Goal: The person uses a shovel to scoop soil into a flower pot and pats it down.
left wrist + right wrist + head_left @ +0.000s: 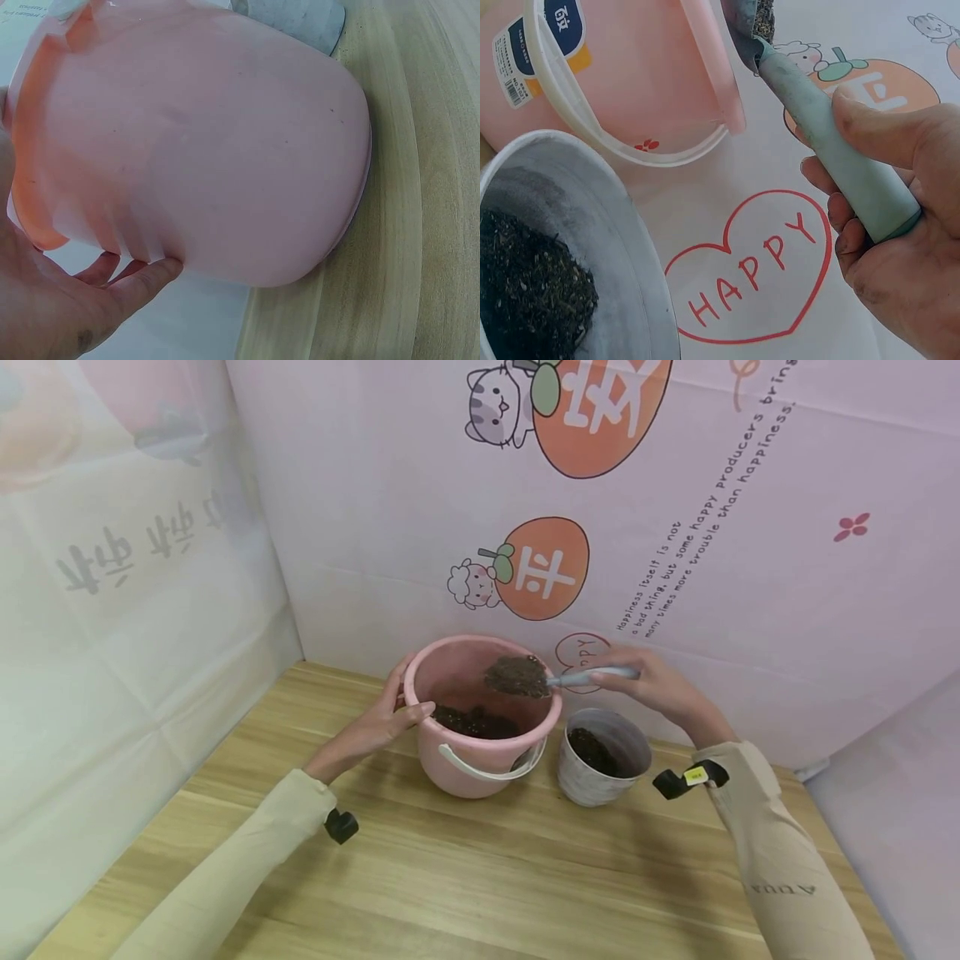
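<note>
A pink bucket (453,768) stands on the wooden table with dark soil (476,722) in its bottom. My left hand (386,720) holds its left side, thumb over the rim and fingers against the outer wall. In the left wrist view, fingertips press on the bucket's side (225,150). My right hand (656,685) grips the pale blue-green handle of a small trowel (832,139). Its blade, heaped with soil (517,677), is over the right part of the bucket's mouth. Just right of the bucket sits a grey-white pot (588,789), partly filled with soil (532,289).
The bucket's white handle (480,772) hangs down at the front. Behind both containers rises a printed white wall sheet (375,527), with another sheet (112,677) along the left. The wooden table (465,877) extends toward me.
</note>
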`<state>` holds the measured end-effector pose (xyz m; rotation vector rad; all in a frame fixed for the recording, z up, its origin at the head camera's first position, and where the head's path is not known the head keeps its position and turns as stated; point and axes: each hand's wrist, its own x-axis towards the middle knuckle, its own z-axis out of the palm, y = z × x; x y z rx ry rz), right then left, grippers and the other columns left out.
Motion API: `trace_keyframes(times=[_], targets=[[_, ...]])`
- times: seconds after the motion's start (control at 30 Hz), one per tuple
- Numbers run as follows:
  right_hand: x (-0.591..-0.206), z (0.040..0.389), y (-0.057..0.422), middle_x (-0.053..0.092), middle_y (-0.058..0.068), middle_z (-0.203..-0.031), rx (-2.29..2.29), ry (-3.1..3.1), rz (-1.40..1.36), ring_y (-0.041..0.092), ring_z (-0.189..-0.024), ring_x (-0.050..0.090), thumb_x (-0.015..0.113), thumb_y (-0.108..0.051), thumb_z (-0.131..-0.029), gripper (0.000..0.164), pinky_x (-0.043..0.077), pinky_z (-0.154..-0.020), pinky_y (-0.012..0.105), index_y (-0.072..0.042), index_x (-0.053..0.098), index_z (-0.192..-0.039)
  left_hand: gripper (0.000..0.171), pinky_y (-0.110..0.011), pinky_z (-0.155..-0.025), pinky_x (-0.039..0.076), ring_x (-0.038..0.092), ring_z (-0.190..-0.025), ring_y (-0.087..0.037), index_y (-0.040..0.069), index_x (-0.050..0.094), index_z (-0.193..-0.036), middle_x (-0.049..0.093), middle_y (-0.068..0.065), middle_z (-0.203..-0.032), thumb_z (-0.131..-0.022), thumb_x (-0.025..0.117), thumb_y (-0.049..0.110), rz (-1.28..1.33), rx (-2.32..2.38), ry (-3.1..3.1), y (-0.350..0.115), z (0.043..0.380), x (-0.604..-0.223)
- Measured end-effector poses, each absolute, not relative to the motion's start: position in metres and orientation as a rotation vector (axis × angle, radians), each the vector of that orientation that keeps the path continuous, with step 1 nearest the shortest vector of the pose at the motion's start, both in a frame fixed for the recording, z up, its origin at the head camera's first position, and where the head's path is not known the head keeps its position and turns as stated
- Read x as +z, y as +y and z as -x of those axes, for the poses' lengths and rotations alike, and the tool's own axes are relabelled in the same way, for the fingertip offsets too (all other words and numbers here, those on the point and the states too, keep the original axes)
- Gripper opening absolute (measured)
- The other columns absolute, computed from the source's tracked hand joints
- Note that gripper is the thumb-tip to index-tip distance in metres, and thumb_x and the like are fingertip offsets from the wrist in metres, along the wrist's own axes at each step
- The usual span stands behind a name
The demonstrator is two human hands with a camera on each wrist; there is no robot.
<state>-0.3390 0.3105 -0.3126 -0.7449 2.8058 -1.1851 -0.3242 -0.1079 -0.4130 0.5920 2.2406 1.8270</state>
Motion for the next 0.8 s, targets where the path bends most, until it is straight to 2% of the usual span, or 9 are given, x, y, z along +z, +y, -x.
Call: trace_keyframes(times=[0.33, 0.6, 0.8], targets=[[-0.310, 0.330, 0.328, 0.067, 0.008, -0.115, -1.229, 2.825, 0.720, 0.014, -0.110, 0.055, 0.067, -0.017, -0.103, 0.024, 0.044, -0.095, 0.028, -0.001, 0.077, -0.117, 0.102, -0.057, -0.122, 0.033, 0.021, -0.158, -0.039, 0.039, -0.004, -0.167, 0.007, -0.014, -0.174, -0.094, 0.066, 0.045, -0.579, 1.826, 2.243, -0.108, 0.324, -0.413], [-0.311, 0.323, 0.346, 0.070, 0.000, -0.122, -1.218, 2.861, 0.645, 0.010, -0.120, 0.054, 0.067, -0.019, -0.103, 0.027, 0.041, -0.101, 0.037, -0.002, 0.076, -0.122, 0.102, -0.058, -0.122, 0.033, 0.021, -0.158, -0.039, 0.039, -0.005, -0.168, 0.007, -0.012, -0.174, -0.094, 0.065, 0.047, -0.577, 1.813, 2.256, -0.108, 0.324, -0.413], [-0.313, 0.317, 0.363, 0.072, -0.005, -0.113, -1.228, 2.866, 0.680, 0.010, -0.109, 0.059, 0.065, -0.016, -0.104, 0.026, 0.044, -0.092, 0.027, 0.000, 0.075, -0.122, 0.102, -0.057, -0.122, 0.033, 0.022, -0.157, -0.039, 0.038, -0.005, -0.168, 0.007, -0.013, -0.174, -0.094, 0.065, 0.046, -0.578, 1.815, 2.251, -0.109, 0.324, -0.413]])
